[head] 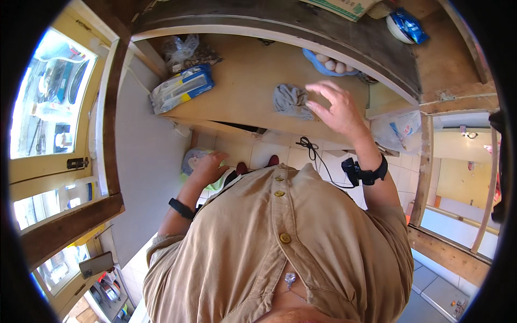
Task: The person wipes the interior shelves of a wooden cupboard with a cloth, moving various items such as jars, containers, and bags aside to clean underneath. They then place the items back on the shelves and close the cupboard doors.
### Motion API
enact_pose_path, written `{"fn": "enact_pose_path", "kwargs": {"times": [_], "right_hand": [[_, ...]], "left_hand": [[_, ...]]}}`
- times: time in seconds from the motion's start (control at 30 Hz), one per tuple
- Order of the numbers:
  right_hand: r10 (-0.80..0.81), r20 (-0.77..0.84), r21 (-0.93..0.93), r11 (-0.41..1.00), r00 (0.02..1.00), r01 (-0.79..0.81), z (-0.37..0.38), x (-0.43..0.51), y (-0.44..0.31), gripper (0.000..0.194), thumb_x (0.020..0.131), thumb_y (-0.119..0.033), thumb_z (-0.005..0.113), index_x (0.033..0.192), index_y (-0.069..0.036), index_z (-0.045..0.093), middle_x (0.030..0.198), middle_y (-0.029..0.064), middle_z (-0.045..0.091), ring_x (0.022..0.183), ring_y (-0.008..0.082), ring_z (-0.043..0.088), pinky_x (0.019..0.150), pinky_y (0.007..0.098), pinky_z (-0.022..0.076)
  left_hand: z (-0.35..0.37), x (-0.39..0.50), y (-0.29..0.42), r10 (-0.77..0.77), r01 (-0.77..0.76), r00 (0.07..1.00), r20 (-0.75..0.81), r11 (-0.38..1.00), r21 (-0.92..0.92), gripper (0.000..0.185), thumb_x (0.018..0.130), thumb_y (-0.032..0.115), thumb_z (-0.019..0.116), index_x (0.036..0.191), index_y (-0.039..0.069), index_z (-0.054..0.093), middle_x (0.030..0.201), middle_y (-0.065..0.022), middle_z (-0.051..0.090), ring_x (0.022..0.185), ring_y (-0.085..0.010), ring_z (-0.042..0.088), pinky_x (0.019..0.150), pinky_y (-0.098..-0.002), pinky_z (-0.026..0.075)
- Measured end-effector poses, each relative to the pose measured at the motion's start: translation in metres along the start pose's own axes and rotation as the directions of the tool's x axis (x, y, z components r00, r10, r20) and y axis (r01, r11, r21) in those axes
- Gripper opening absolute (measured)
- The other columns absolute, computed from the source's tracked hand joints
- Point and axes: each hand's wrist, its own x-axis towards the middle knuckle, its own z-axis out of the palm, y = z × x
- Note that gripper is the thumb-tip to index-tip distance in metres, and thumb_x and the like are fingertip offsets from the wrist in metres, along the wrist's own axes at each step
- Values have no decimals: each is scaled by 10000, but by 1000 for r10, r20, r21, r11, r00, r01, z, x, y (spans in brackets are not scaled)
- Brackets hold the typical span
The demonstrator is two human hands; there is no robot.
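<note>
On the wooden cabinet shelf (242,89) lies a crumpled grey cloth (291,101). Beside its right edge is my right hand (333,105), thumb and fingers apart, with nothing held; whether the fingertips touch the cloth is unclear. My left hand (210,166) hangs low on the left, below the shelf, its fingers apart and empty. Behind it stands a container with a green rim (192,157), partly covered by the hand. Further back on the shelf, a blue bag (319,64) holds several eggs (330,64).
A blue and white plastic package (183,89) and a clear plastic bag (181,50) lie at the shelf's left. A dark upper shelf (262,16) overhangs the back, bearing a bowl with a blue packet (406,26). A looped black cable (311,149) hangs below the front edge.
</note>
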Motion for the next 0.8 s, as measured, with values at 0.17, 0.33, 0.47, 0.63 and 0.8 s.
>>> {"fn": "enact_pose_path", "kwargs": {"times": [0.17, 0.33, 0.47, 0.63, 0.8], "right_hand": [[171, 194, 58, 981, 966, -185, 60, -42, 21, 327, 869, -173, 754, 1162, -43, 687, 1074, 169, 708, 924, 328, 709, 814, 418, 570], [244, 296, 122, 949, 923, -290, 103, -78, 19, 342, 867, -208, 760, 1161, -48, 691, 1073, 181, 706, 930, 338, 708, 813, 432, 571], [290, 301, 81, 941, 908, -328, 118, -114, 18, 341, 867, -226, 751, 1156, -56, 688, 1063, 180, 707, 977, 367, 689, 850, 451, 559], [376, 261, 9, 920, 889, -392, 116, -167, 20, 358, 877, -232, 752, 1165, -32, 675, 1096, 177, 709, 916, 333, 708, 821, 423, 567], [425, 183, -35, 904, 886, -426, 115, -210, 26, 400, 866, -273, 775, 1179, -40, 686, 1047, 190, 698, 918, 339, 694, 816, 428, 563]], "left_hand": [[-4, 3, -44, -85, 75, 991, -99, 992, -100, 370, 840, 200, 773, 1168, 44, 703, 1155, -231, 697, 1073, -440, 658, 906, -475, 549], [-17, 7, -91, -124, 86, 968, -219, 980, -178, 373, 823, 178, 804, 1151, 27, 713, 1109, -229, 713, 1015, -407, 697, 864, -456, 567], [0, 18, -104, -99, 47, 975, -199, 967, -250, 388, 830, 180, 809, 1173, 28, 712, 1077, -223, 730, 965, -361, 729, 827, -437, 581], [29, 22, -114, -81, 62, 995, -60, 960, -274, 415, 829, 189, 806, 1196, 23, 703, 1037, -208, 746, 957, -345, 739, 815, -417, 587], [39, 25, -126, -11, -13, 996, -92, 967, -255, 369, 858, 192, 787, 1173, 24, 696, 995, -178, 757, 914, -281, 749, 787, -384, 582]]}}
